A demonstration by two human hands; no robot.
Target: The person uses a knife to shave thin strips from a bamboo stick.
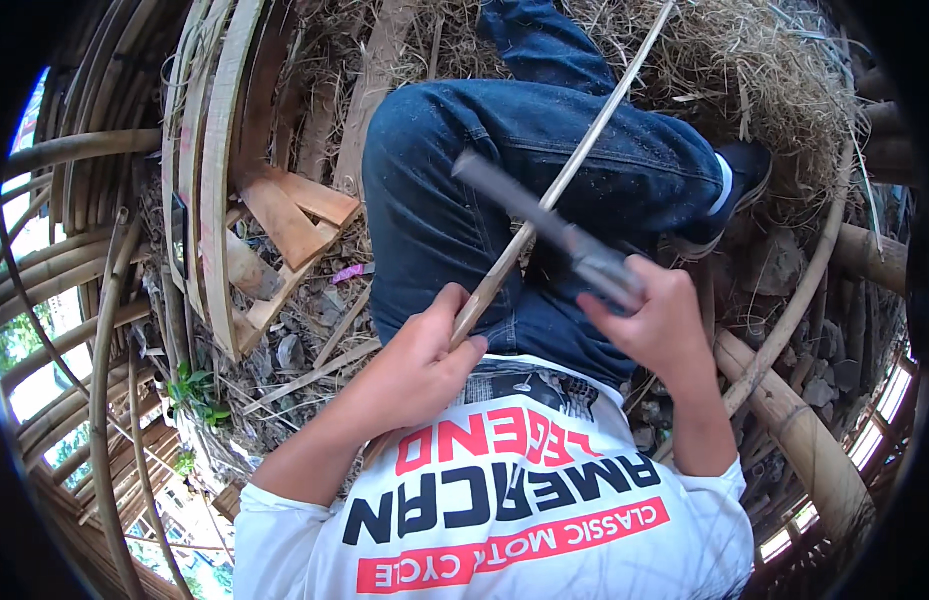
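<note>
A long, thin bamboo strip [594, 130] slants from my lap up past my knee toward the top of the view. My left hand [419, 365] is closed around its lower part, thumb and fingers wrapped on it. In my right hand [659, 325] is a knife [509, 190] with a long dark blade, blurred by motion. The blade reaches left across the strip, its tip over my thigh in blue jeans [424, 150]. Whether the edge touches the strip, I cannot tell. My fingers hide most of the knife's handle.
Dry straw and shavings [754, 60] lie heaped at the upper right. Pale planks [214, 160] and a wooden frame piece [294, 225] stand to my left. A thick bamboo pole [794, 440] runs along my right, and curved bamboo poles [104, 370] form the left side.
</note>
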